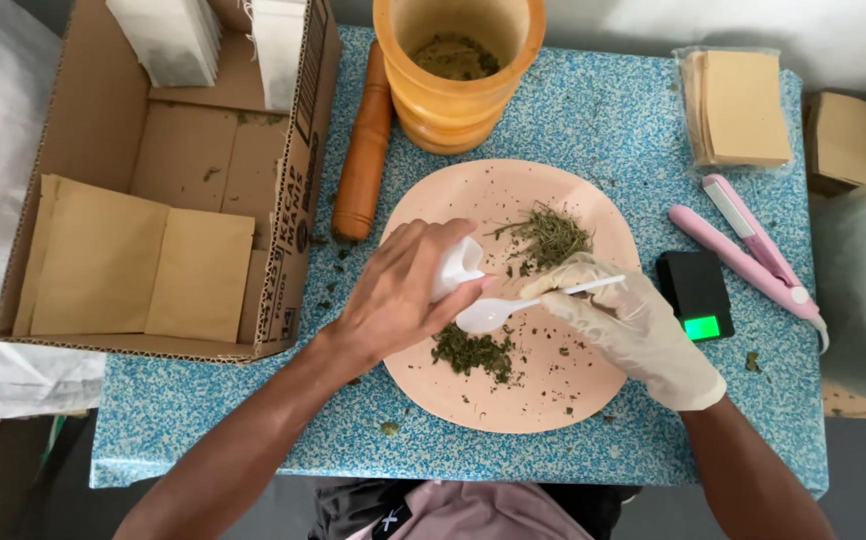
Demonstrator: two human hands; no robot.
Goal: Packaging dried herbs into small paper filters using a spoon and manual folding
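Note:
My left hand (pixel 398 295), bare, holds a small white pouch (pixel 456 266) over the pink round plate (pixel 563 400). My right hand (pixel 633 325) wears a pale glove and grips a white plastic spoon (pixel 498 312), whose bowl sits just under the pouch's mouth. Dried green herbs lie on the plate in two heaps: one (pixel 550 236) at the top, one (pixel 473 352) below the spoon. The two hands nearly touch at the plate's middle.
A wooden mortar (pixel 458 95) with herbs and a wooden pestle (pixel 365 150) stand behind the plate. An open cardboard box (pixel 293 200) with brown and white pouches is at left. A black scale (pixel 695 293), pink sealer (pixel 753 255) and bagged brown pouches (pixel 740 108) lie right.

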